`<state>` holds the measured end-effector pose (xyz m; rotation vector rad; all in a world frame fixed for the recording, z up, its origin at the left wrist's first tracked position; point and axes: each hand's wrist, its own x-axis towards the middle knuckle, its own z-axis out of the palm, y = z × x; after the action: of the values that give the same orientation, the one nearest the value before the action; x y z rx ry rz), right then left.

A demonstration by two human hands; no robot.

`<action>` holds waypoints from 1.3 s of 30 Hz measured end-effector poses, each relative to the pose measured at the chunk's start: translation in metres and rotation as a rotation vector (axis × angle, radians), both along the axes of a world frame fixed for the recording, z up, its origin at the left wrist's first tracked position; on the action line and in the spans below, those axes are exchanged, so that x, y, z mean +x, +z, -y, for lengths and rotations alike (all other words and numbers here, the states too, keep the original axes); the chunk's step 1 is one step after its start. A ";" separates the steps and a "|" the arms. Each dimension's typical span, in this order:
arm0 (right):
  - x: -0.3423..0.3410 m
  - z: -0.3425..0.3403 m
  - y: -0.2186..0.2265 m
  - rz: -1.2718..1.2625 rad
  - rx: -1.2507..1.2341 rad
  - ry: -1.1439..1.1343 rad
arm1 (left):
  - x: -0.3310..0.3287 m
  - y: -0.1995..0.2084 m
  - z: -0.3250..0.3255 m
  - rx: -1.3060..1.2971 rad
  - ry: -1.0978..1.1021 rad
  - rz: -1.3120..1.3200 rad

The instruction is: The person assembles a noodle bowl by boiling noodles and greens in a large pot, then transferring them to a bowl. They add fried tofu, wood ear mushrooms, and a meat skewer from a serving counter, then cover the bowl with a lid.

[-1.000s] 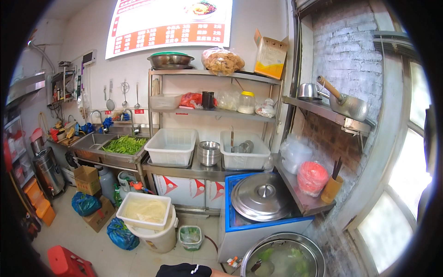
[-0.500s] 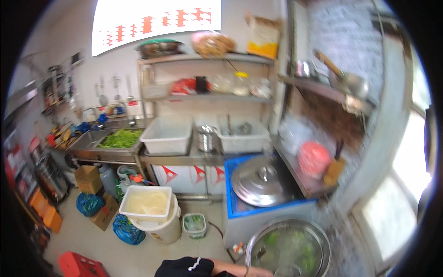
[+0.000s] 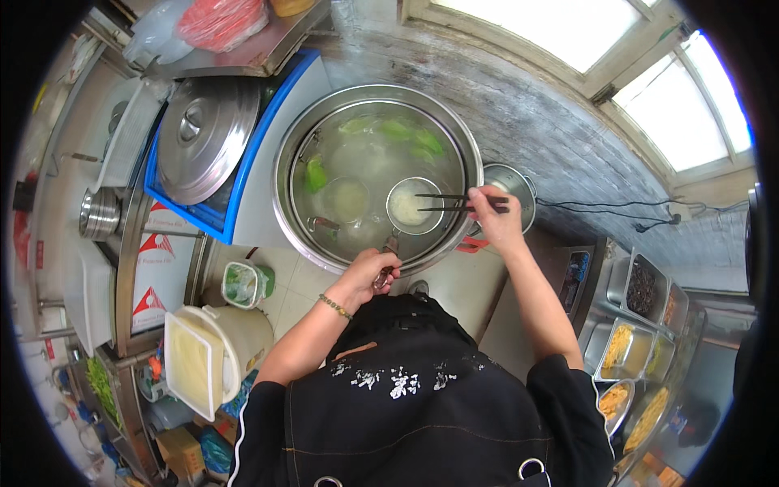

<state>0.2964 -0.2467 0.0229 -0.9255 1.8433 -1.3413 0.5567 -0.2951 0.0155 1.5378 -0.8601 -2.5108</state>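
Note:
A large round steel pot (image 3: 287,208) of cloudy, steaming water stands in front of me, green leaves (image 3: 398,130) floating at its far side. My left hand (image 3: 375,272) is wrapped round the handle of a round noodle strainer (image 3: 394,185) over the pot. Pale, noodle-like strands (image 3: 410,209) fill the strainer. Between the fingers of my right hand (image 3: 493,217) is a pair of dark chopsticks (image 3: 445,203), their tips over the strands. A second strainer (image 3: 346,200) sits in the water to the left, its handle (image 3: 323,223) resting toward the near rim.
Left of the pot, a steel lid (image 3: 207,138) covers a blue-edged unit (image 3: 235,203). A smaller metal pot (image 3: 519,183) stands right of the large one, near black cables (image 3: 600,203). Food trays (image 3: 596,345) line the right; a white bin (image 3: 251,337) is at lower left.
My view has swung down and right, from the shelves to the pot. Both hands now show over it, with strainer and chopsticks; earlier only one forearm showed at the lower edge.

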 end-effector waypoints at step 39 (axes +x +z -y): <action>0.006 -0.002 -0.010 -0.041 0.126 -0.037 | -0.021 -0.053 0.031 0.194 0.017 -0.027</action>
<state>0.3027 -0.2444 0.0126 -0.8626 1.9612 -1.2206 0.5357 -0.3266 -0.0378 1.5511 -0.6128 -2.6642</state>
